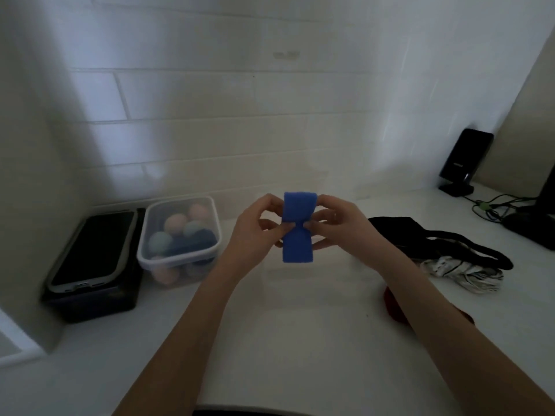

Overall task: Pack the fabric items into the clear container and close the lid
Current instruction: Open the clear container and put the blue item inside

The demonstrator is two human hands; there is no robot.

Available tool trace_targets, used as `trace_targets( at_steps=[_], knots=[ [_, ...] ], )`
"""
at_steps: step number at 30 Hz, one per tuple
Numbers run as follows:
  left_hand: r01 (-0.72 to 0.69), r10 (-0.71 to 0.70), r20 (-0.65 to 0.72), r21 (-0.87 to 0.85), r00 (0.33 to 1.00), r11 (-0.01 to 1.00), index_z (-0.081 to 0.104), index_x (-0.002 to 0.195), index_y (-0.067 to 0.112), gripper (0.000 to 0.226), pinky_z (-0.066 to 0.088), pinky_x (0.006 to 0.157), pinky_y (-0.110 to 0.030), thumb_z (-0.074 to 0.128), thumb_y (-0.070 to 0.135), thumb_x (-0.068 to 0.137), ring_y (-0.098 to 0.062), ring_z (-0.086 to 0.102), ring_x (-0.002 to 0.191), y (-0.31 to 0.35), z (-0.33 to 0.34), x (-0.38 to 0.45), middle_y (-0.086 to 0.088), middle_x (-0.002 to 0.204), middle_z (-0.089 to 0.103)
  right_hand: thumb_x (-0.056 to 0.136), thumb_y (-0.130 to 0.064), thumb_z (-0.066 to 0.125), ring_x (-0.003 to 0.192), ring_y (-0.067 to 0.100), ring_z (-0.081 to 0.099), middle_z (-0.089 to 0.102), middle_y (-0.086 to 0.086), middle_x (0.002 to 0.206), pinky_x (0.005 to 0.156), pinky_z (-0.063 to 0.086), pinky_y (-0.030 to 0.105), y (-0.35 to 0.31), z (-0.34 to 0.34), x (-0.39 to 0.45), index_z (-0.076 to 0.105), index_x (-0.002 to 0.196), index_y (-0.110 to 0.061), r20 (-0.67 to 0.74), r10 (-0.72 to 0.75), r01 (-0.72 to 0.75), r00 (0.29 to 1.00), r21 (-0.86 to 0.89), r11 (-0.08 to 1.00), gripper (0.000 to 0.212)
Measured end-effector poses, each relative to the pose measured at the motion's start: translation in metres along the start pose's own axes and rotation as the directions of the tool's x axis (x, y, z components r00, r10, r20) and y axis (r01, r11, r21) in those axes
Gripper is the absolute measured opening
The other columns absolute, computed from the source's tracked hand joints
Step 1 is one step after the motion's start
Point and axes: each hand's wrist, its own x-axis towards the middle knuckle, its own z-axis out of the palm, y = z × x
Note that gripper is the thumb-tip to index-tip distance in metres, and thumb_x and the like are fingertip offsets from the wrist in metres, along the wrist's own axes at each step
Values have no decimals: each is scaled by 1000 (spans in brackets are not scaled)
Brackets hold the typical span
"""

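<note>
Above mid-surface | left hand, right hand both pinching blue band | we roll tight, then drop into clear container at back-left

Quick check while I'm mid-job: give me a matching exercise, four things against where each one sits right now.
Things:
1. blue cloth
2. clear container
3. black fabric
4. lid

Places:
A. on the counter, right of the hands
B. atop the dark box at far left
C. pinched between both hands
D. left of the hands, holding pastel balls

Pairs: 1-C, 2-D, 3-A, 4-B. Left hand and right hand both grip the cloth.
</note>
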Motion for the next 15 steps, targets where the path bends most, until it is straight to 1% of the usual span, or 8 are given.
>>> trace_targets(
  at_steps=[3,4,6,8,10,11,13,15],
  knots=[
    [-43,43,14,-35,999,998,56,88,20,22,52,54,-20,61,-1,85,-22,66,69,0,-1,3,-11,104,60,86,4,59,77,14,73,69,2,88,56,60,31,2,0,0,61,98,-20,-8,-41,40,999,-35,999,27],
    [-59,60,20,-45,998,997,56,86,20,23,52,54,-20,59,-3,86,-24,65,70,0,-1,3,-12,104,59,86,6,59,75,12,72,69,2,87,53,59,29,3,0,1,63,94,-20,-12,-51,51,999,-19,999,27],
    [-69,72,29,-77,997,995,58,82,19,29,53,56,-22,54,-10,85,-27,64,73,-1,-1,3,-10,99,59,85,9,58,75,12,72,69,3,91,52,57,28,3,0,2,66,90,-18,-10,-75,75,997,27,997,29],
    [-52,57,34,-129,998,990,60,79,16,34,54,58,-22,49,-16,84,-19,64,72,-3,-3,1,-3,92,62,85,11,56,77,12,71,69,0,92,55,57,27,3,0,3,70,87,-17,-9,-79,79,997,53,995,32],
    [-49,54,29,-166,998,985,62,77,15,37,54,60,-21,47,-19,82,-10,63,69,-5,-5,-1,9,84,64,86,10,54,76,12,70,71,-3,88,57,56,25,3,0,2,72,86,-13,-13,-55,56,998,65,996,29],
    [-58,62,19,-169,998,984,63,75,15,40,53,60,-19,46,-21,81,-6,62,67,-5,-4,-1,13,82,64,87,10,52,75,12,70,71,-3,86,57,56,24,3,0,2,72,87,-10,-12,-40,41,999,78,996,28],
    [-83,82,-13,-162,997,983,64,75,19,48,51,60,-14,46,-25,77,1,62,68,-3,-2,-2,7,84,60,90,6,47,75,13,70,72,-1,85,56,56,25,0,-1,1,72,91,-7,-20,-4,6,1000,92,996,28],
    [-90,84,-41,-177,996,980,67,72,21,51,51,62,-13,47,-26,76,3,63,73,-4,-1,-1,1,87,56,94,-7,46,75,13,68,72,-1,90,55,56,27,-5,-2,0,70,97,-14,-47,39,-37,998,49,998,25]
  ],
)
